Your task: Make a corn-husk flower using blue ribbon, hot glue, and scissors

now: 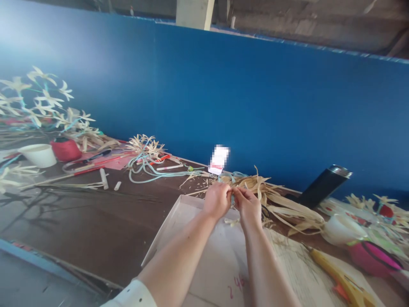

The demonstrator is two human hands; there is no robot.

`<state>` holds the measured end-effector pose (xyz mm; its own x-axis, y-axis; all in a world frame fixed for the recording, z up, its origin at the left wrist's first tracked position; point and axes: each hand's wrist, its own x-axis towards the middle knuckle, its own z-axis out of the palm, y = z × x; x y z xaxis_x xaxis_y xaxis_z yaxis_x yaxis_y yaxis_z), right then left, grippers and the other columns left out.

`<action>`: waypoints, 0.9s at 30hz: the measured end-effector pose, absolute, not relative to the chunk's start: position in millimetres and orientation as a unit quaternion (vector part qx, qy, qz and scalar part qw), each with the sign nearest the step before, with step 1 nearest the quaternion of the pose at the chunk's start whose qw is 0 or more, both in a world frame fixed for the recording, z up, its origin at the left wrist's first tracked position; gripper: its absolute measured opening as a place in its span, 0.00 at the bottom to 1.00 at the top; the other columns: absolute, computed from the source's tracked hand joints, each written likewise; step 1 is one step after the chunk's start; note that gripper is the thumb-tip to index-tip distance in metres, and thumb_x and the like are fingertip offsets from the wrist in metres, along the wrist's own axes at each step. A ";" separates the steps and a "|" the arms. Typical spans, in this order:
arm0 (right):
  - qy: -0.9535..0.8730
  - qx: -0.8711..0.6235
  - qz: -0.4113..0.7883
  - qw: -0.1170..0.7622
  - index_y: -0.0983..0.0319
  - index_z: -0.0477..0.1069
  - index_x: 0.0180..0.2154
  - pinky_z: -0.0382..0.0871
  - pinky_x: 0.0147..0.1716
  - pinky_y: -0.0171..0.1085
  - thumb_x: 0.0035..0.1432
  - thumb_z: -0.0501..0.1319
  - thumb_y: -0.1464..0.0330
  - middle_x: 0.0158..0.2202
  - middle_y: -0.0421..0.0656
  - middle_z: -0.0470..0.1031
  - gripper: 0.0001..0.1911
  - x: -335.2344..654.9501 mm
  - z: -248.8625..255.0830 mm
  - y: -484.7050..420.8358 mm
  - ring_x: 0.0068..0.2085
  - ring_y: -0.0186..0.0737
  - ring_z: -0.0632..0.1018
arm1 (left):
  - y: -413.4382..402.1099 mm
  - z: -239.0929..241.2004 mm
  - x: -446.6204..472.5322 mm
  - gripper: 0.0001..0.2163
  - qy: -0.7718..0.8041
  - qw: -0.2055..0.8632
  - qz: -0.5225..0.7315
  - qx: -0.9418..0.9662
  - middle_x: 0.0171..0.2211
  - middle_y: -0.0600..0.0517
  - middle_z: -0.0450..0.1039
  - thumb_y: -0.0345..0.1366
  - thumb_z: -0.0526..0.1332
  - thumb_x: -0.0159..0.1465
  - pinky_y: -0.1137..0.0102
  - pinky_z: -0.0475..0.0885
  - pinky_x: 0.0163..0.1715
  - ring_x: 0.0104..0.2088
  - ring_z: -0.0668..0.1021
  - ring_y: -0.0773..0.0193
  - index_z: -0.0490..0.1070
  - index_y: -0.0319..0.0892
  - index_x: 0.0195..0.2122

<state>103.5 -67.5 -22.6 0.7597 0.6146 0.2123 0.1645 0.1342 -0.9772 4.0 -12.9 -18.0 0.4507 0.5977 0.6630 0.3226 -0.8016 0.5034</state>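
Observation:
Over a shallow cardboard tray (169,221), my left hand (219,199) and my right hand (247,207) meet with their fingertips pinched close together. Both are closed. A small bit of something pale blue shows between them, but the fingers hide most of it and I cannot make out what it is. Small pale scraps lie in the tray just below. Right behind and to the right of my hands are dry husk strips (287,207). A blurred white and red packet (218,160) stands beyond them.
Husk flowers (145,147) with pale blue stems lie left; more flowers (41,96) stand farther left near a white cup (38,155) and red thread spool (66,150). To the right are a black flask (324,187), yellow glue gun (338,275) and pink pouch (370,258). A blue partition (255,98) rises behind.

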 end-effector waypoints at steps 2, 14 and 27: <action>-0.308 -0.640 0.159 0.686 0.65 0.76 0.32 0.57 0.18 0.32 0.37 0.67 0.51 0.17 0.38 0.69 0.26 103.6 -23.3 -67.2 0.20 0.33 0.67 | -13.5 -17.4 3.9 0.08 0.268 0.144 0.446 0.842 0.27 0.49 0.70 0.31 0.53 0.61 0.70 0.61 0.33 0.32 0.71 0.62 0.67 0.40 0.25; -0.320 -0.661 0.099 0.671 0.62 0.74 0.28 0.58 0.19 0.32 0.41 0.65 0.55 0.17 0.37 0.67 0.17 109.5 -26.2 -69.1 0.20 0.33 0.66 | -18.7 -15.1 8.0 0.08 0.284 0.276 0.428 0.812 0.29 0.49 0.74 0.35 0.55 0.60 0.70 0.65 0.34 0.34 0.73 0.62 0.73 0.41 0.28; -0.258 -0.561 0.277 0.736 0.61 0.68 0.23 0.54 0.16 0.31 0.34 0.70 0.59 0.15 0.33 0.60 0.17 108.4 -13.8 -74.4 0.16 0.29 0.61 | 5.6 -6.7 -10.6 0.16 0.227 0.781 0.174 0.556 0.36 0.45 0.77 0.46 0.62 0.55 0.68 0.72 0.37 0.36 0.78 0.62 0.74 0.38 0.36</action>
<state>108.4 -74.4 -13.8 0.7130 0.6978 0.0688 -0.1195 0.2176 -0.9687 -10.6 5.6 -6.7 0.8361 0.5241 -0.1618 -0.0189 0.3223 0.9465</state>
